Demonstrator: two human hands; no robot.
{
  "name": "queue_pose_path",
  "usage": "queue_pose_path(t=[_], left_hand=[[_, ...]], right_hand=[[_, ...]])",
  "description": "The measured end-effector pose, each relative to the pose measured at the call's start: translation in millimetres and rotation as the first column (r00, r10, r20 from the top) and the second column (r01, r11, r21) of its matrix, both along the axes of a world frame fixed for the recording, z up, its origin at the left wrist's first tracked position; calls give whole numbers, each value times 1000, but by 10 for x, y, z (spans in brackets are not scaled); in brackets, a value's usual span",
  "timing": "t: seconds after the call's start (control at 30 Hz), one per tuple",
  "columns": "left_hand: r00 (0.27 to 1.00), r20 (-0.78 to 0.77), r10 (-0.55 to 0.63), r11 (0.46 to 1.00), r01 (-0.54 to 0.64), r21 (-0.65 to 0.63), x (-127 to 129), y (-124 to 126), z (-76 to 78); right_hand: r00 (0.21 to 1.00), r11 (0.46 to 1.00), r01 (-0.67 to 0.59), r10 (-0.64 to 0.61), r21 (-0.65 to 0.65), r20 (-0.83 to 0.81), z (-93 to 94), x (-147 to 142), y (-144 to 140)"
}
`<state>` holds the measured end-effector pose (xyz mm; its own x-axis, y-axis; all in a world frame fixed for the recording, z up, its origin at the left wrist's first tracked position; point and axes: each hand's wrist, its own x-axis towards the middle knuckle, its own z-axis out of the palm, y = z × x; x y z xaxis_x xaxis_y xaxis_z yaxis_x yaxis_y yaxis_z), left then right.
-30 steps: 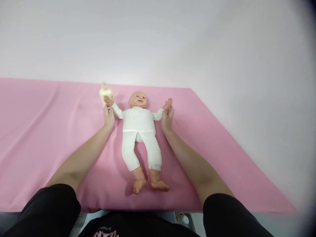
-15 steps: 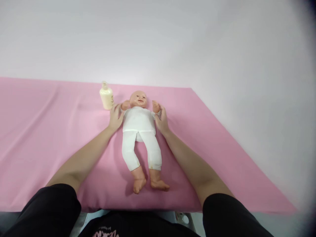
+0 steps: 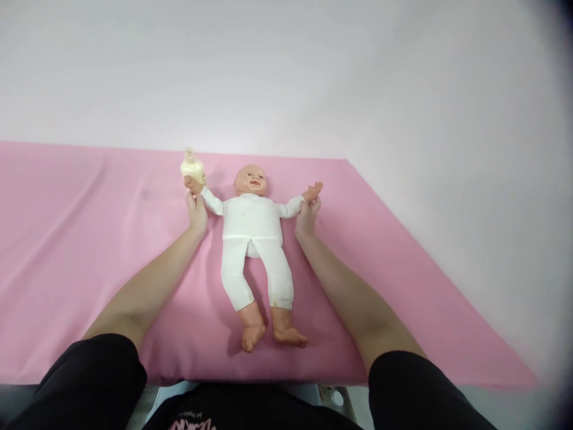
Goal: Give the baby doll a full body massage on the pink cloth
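Note:
A baby doll (image 3: 253,218) in a white top and white trousers lies face up, feet toward me, its arms spread wide to both sides. My left hand (image 3: 197,214) is closed around the doll's forearm on the left, near the wrist. On the other side, my right hand (image 3: 308,217) grips the doll's other forearm just below its small hand. Some of my fingers are hidden behind the doll's sleeves. Partly covered by the doll's left-side hand, a pale yellow pump bottle (image 3: 192,165) stands behind my left hand.
A pink cloth (image 3: 111,239) covers the table under the doll, with a few soft creases at left. Behind it rises a plain whitish surface (image 3: 268,77). The table's front edge runs close to my body.
Both my hands have moved outward, drawing the doll's arms from close beside its head out to the sides. The doll's body and the bottle have stayed in place.

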<state>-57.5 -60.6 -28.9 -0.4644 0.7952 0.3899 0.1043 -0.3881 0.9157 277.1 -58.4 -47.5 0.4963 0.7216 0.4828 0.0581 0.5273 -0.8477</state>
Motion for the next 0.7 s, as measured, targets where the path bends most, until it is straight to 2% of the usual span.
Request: queue_pose_path(t=[0.07,0.13,0.27,0.3,0.33,0.37,0.43,0.57,0.63,0.7], left_hand=[[980,-199,-19,995,37,87,33,-45,22],[915,-399,-64,982,129,138,86,-100,52],[654,-720,-232,919,390,58,200,-202,103],[608,-753,-252,906,421,37,218,-218,109],[593,-764,-252,903,429,35,230,-229,112],[612,-754,-240,907,417,50,235,-233,113],[714,-669,-208,927,363,99,228,-227,109],[943,-280,-179,970,217,110,162,-154,80],[992,-42,-117,992,119,52,106,-85,47],[987,151,-46,998,53,-39,40,-1,4]], right_hand=[[987,994,-87,78,59,137,97,-97,-121],[948,985,-165,144,52,283,167,-187,-225],[772,956,-292,223,21,595,211,-290,-333],[744,951,-308,228,20,628,210,-300,-342],[741,951,-309,228,19,632,206,-306,-345],[762,956,-293,222,18,609,202,-307,-344],[837,970,-244,202,16,508,192,-296,-324],[961,985,-158,136,74,241,154,-208,-204],[986,991,-99,85,89,142,104,-121,-110],[994,996,-59,53,63,100,30,-18,-16]])
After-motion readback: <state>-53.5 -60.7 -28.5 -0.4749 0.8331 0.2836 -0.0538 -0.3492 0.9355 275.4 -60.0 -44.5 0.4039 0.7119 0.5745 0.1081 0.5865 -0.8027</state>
